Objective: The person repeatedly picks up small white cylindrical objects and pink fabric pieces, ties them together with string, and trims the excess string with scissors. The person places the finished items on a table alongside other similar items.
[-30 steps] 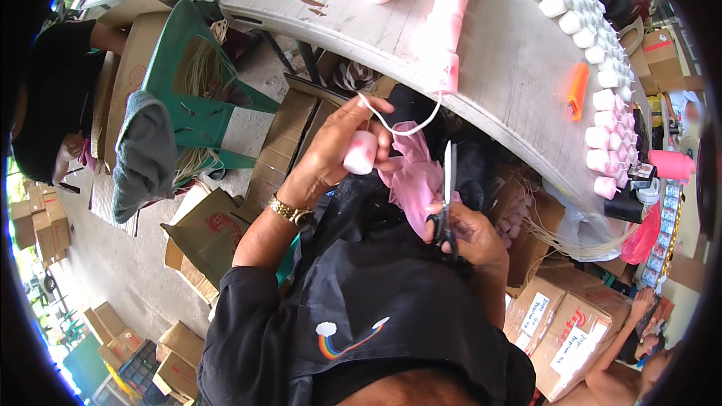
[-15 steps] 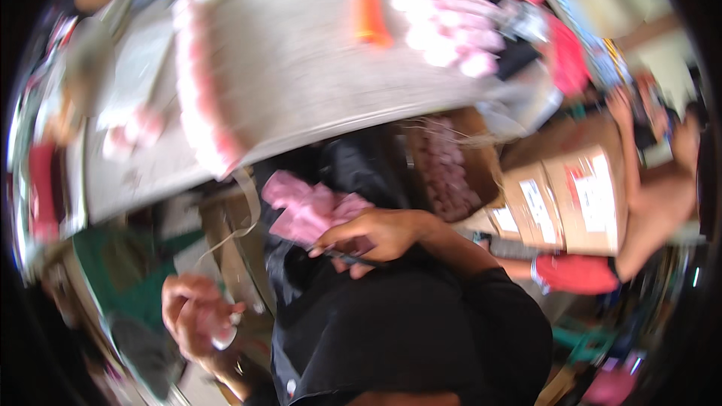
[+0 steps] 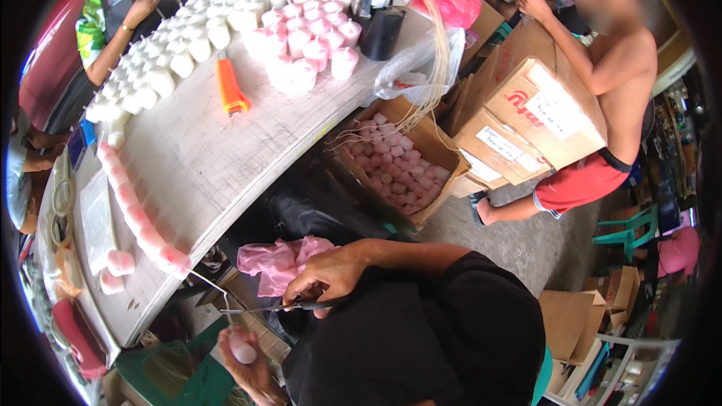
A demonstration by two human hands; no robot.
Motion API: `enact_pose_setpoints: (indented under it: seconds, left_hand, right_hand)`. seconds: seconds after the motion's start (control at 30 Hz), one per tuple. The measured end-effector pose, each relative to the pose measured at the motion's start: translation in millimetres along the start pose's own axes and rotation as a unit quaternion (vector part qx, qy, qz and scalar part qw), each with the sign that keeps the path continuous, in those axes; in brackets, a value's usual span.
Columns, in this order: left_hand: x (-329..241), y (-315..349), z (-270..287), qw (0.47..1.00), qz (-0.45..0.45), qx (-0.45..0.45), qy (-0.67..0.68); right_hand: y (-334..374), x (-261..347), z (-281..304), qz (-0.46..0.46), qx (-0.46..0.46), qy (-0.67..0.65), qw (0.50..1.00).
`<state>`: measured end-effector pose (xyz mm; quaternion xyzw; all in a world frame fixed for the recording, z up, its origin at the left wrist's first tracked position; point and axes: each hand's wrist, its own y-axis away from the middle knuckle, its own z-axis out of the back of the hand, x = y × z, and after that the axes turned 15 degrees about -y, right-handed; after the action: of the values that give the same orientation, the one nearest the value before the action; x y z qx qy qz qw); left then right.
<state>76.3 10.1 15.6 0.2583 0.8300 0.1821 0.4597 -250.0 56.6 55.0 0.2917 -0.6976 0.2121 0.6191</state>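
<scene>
My left hand [image 3: 259,376] is closed around a small pink candle [image 3: 243,350], low in front of me. From that candle a white wick [image 3: 213,284] runs up to a row of pink candles [image 3: 137,219] along the table's near left side. In my right hand [image 3: 328,277] is a pair of scissors [image 3: 265,308], its thin blades reaching left to the wick just above the held candle. Whether the blades are open or closed on the wick is too fine to tell. Beside my right hand, a crumpled pink cloth [image 3: 272,263] lies on my lap.
Finished-looking white candles [image 3: 180,62] and pink candles [image 3: 301,37] stand on the table [image 3: 226,143], near an orange cutter [image 3: 229,90]. A cardboard box [image 3: 444,156] of pink candles sits below its edge. Another person [image 3: 624,68] leans on stacked cartons [image 3: 519,116]; someone else [image 3: 113,22] works opposite.
The scissors have come across to the wick above the held candle, and my hands are closer together. The view has shifted and become sharper.
</scene>
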Motion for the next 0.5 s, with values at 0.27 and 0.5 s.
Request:
enact_pose_setpoints:
  seconds: [0.27,0.5]
  left_hand:
    - [-51.4,40.8,-51.0,0.975,-0.203,0.040,-0.086]
    - [-67.2,22.8,-96.9,0.953,-0.171,0.237,-0.083]
  right_hand:
    - [-12.9,7.6,4.6,0.087,0.018,0.045,0.995]
    - [-14.7,29.5,19.0,0.054,0.038,0.094,0.993]
